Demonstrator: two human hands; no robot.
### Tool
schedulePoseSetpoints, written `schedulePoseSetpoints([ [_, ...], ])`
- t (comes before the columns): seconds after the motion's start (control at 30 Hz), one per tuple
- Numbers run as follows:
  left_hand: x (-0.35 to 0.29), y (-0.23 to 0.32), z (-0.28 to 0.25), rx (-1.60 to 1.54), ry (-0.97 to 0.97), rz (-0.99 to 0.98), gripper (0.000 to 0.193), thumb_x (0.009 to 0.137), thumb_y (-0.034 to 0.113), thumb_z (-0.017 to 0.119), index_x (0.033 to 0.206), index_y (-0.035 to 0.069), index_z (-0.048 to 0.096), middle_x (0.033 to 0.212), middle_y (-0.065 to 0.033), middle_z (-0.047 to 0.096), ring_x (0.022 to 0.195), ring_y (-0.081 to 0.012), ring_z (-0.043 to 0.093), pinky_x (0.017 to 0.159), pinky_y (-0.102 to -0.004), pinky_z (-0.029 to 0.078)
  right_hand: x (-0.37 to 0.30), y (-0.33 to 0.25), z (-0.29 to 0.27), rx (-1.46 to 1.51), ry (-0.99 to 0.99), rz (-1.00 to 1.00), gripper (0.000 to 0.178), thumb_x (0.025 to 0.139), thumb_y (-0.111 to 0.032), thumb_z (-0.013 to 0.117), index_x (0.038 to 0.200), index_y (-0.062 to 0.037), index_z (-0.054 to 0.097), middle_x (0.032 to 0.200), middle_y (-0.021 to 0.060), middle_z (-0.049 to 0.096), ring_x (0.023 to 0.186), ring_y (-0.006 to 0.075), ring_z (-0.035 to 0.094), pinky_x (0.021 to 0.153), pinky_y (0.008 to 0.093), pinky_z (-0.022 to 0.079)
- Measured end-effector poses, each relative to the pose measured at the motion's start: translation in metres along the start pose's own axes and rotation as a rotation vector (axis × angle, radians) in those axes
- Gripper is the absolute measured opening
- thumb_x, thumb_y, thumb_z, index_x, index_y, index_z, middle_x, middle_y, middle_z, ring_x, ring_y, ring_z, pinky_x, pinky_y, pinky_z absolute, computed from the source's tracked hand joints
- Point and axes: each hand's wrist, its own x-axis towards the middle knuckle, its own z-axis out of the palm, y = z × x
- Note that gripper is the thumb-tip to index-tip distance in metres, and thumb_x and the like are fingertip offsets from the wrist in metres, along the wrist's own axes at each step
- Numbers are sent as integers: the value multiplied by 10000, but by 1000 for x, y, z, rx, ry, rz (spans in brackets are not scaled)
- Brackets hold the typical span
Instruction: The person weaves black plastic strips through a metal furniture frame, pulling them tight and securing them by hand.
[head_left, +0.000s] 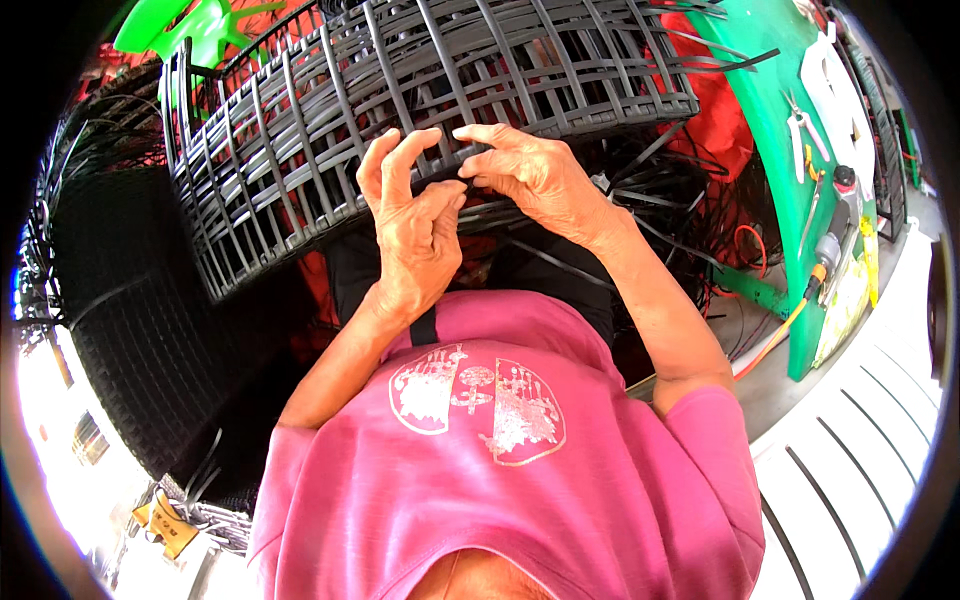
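Pink fabric fills the lower middle: the person's shirt [600, 430], with a pale print across the chest. Next in size is the woven frame [340, 110], a lattice of dark grey and black strips lying slantwise across the top, just ahead of the person, its near edge crossing behind the fingers. To the left spreads a black woven panel [140, 310], finely ribbed and largely in shadow. At the lower right is a white surface [820, 490] marked by long dark stripes. Above it, the green counter [765, 85] runs down the right side, carrying several tools. Loose black strips [650, 190] tangle between the counter and the frame. Red cloth [722, 110] shows by the counter's edge, and a bright green plastic chair [205, 35] sits at the upper left.

Both hands are raised at the frame's near edge, fingertips close to each other. The left hand [450, 162] has its fingers curled and its thumb drawn up; the right hand [463, 155] reaches in with bent fingers. Whether either is closed on a strip cannot be told.

Smaller still are the grey power tool [829, 248] on the counter, the pale-handled pliers [798, 150] beyond it, and a tan piece [170, 525] at the lower left.
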Motion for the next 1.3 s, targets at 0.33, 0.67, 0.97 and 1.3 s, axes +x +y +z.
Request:
schedulePoseSetpoints([
  [0.33, 16, -33, 10, 350, -216, -75, 172, 795, 56, 586, 954, 40, 648, 1422, -159, 333, 1307, -417, 245, 1060, -513, 190, 31, -10, -3, -344, 73, 214, 67, 725, -59, 599, 729, 2, 626, 652, 197, 609, 625, 346, 619, 572, 391, 498],
  [0.67, 22, -50, 14, 120, -106, -225, 136, 723, 71, 673, 854, 90, 704, 1429, -113, 339, 1294, -386, 272, 1065, -465, 189, 42, 0, 8, -294, 52, 141, 110, 729, -88, 623, 793, -23, 684, 786, 165, 642, 689, 352, 620, 668, 391, 517],
  [0.97, -20, -8, -19, 101, 146, -58, 127, 707, 20, 692, 816, 68, 647, 1195, -120, 520, 1170, -326, 414, 986, -422, 299, 11, -11, 33, 97, -11, 11, 169, 802, -38, 631, 964, -58, 671, 1140, 151, 599, 878, 283, 650, 720, 316, 524],
  [1.3, -13, -50, -19, 209, 69, -165, 147, 743, 1, 648, 872, 72, 648, 1279, -155, 469, 1207, -366, 386, 1000, -452, 290, 36, -18, 40, 27, 138, 363, 156, 758, -109, 647, 834, 28, 648, 683, 145, 646, 601, 239, 638, 584, 314, 495],
])
